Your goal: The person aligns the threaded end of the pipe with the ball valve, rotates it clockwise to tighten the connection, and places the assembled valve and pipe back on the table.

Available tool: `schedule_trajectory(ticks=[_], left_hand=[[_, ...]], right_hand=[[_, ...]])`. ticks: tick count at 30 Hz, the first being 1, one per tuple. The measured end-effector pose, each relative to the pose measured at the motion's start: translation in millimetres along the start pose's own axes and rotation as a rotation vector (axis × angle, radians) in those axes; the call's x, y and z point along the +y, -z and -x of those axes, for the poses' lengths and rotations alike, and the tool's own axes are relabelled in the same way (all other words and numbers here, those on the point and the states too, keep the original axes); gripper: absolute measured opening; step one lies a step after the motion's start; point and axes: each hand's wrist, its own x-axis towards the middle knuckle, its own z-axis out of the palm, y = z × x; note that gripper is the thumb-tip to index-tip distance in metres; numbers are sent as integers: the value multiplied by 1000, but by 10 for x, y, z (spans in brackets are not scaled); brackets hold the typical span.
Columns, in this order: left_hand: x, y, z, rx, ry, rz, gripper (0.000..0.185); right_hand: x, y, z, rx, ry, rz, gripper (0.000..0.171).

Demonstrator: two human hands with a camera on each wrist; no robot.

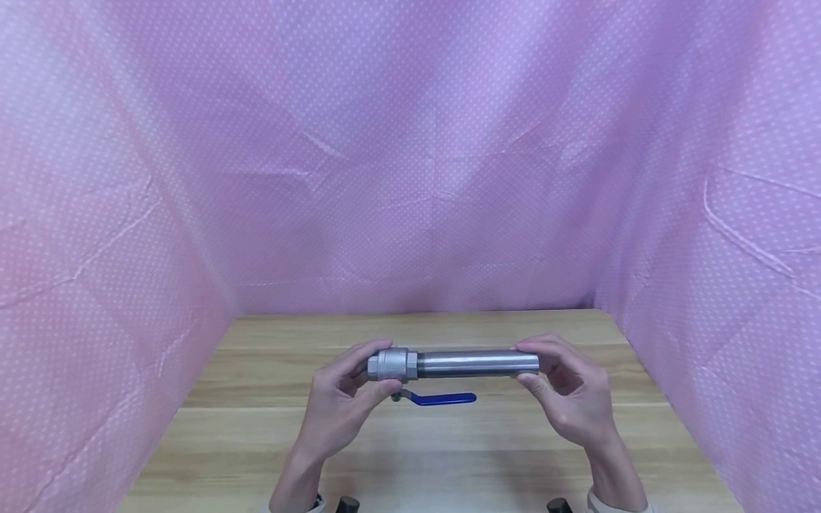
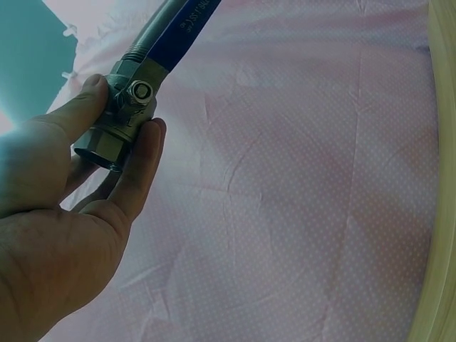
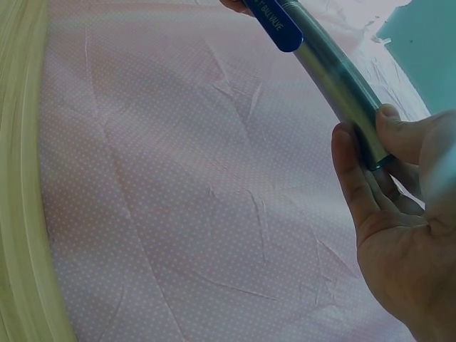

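Your left hand is pinching the ball valve with its fingers; your right hand is gripping the metal pipe near its end. You are holding both above the table, the blue handle pointing toward its right edge.

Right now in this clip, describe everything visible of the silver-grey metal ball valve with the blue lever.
The silver-grey metal ball valve has hexagonal ends and a blue-sleeved metal lever lettered "BALL VALVE", fastened by a nut. It is held roughly level above the pale wooden table, its lever running alongside the brushed-metal pipe that meets its right end, where threads show. The left hand grips its body; the other end looks open.
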Motion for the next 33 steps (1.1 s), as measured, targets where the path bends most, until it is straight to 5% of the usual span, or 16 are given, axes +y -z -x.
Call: schedule_trajectory(ticks=[17,26,33], left_hand=[[15,-1,11,24,5,-22,57],[12,-2,-1,38,4,-23,57],[6,-3,-8,41,8,-35,56]], right_hand=[[-46,-1,20,3,-96,102,45],[-44,-11,-20,-68,-110,-27,53],[-18,-14,-8,-66,-84,-10,54]])
